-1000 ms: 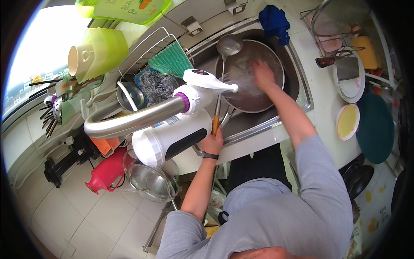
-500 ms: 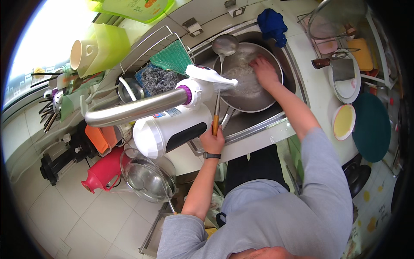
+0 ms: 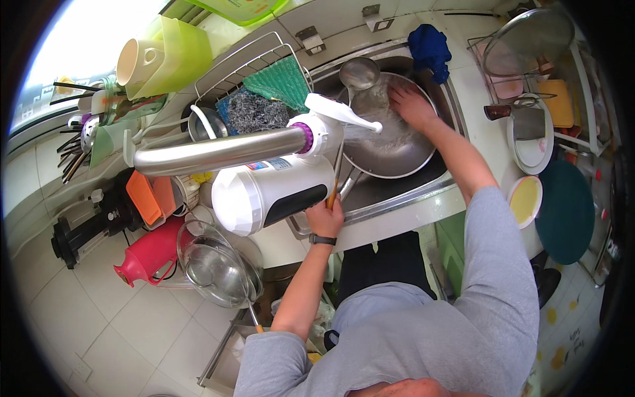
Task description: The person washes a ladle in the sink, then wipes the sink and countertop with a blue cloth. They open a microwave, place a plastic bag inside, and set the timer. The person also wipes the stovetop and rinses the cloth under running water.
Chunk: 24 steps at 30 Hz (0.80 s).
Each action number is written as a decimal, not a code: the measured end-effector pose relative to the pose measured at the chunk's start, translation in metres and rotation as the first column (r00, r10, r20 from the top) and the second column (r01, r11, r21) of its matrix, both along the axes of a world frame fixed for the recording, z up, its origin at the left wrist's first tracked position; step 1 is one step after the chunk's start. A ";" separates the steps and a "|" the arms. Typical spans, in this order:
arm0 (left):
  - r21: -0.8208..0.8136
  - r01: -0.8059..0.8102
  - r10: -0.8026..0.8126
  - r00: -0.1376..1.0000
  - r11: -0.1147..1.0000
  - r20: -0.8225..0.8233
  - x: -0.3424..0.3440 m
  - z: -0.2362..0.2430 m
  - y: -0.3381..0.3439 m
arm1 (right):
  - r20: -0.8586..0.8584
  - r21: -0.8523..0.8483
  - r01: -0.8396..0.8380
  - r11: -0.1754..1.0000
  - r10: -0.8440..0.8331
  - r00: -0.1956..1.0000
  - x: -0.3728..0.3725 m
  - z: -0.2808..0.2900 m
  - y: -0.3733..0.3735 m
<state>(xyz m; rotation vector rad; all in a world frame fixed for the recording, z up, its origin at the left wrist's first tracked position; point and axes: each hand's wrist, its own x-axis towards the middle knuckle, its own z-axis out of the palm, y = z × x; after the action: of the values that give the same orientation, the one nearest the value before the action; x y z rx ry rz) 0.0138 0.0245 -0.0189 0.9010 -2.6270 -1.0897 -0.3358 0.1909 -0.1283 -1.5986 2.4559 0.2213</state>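
My left hand (image 3: 324, 215) is closed around the wooden handle of a metal ladle (image 3: 359, 73). The ladle's bowl rests over the far left rim of a wide grey pan (image 3: 397, 164) in the sink. Inside that pan, my right hand (image 3: 411, 107) lies against the far wall, its fingers stretched out; the fingertips are partly lost in the moving water (image 3: 372, 122). From the white spout of the faucet (image 3: 231, 151), water sprays into the pan. A white cylinder (image 3: 271, 192) on the faucet hides part of the sink's left side.
Left of the sink, a wire rack (image 3: 261, 49) holds a green scouring cloth (image 3: 281, 83) and a steel-wool scrubber (image 3: 254, 111). A blue cloth (image 3: 430, 51) hangs at the far right corner. A cleaver (image 3: 529, 122) lies across a white dish, beside a yellow-centred bowl (image 3: 526, 202).
My right hand has slid a little farther toward the pan's far wall. The left hand keeps its hold on the ladle. The whole view has shifted slightly.
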 end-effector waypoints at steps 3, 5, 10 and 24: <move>-0.023 0.011 -0.011 1.000 1.000 -0.016 0.000 0.001 -0.002 | -0.210 -0.160 -0.234 0.959 0.199 0.957 -0.027 0.006 -0.017; -0.029 0.016 -0.017 0.999 0.999 -0.036 0.003 0.001 0.000 | -0.175 -0.131 -0.288 0.949 0.264 0.949 -0.032 0.008 -0.014; -0.089 0.026 -0.037 0.993 0.996 -0.114 0.000 -0.001 -0.002 | -0.192 0.178 0.137 0.974 -0.102 0.976 0.053 0.014 0.055; -0.103 0.030 -0.040 0.995 0.994 -0.095 0.000 -0.002 -0.001 | -0.177 -0.035 0.108 0.994 -0.113 0.978 0.023 0.006 0.025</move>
<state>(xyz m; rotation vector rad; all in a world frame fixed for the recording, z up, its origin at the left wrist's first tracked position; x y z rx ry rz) 0.0139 0.0234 -0.0207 0.7643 -2.6013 -0.9724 -0.3130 0.2163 -0.1223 -1.5059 2.6832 0.3309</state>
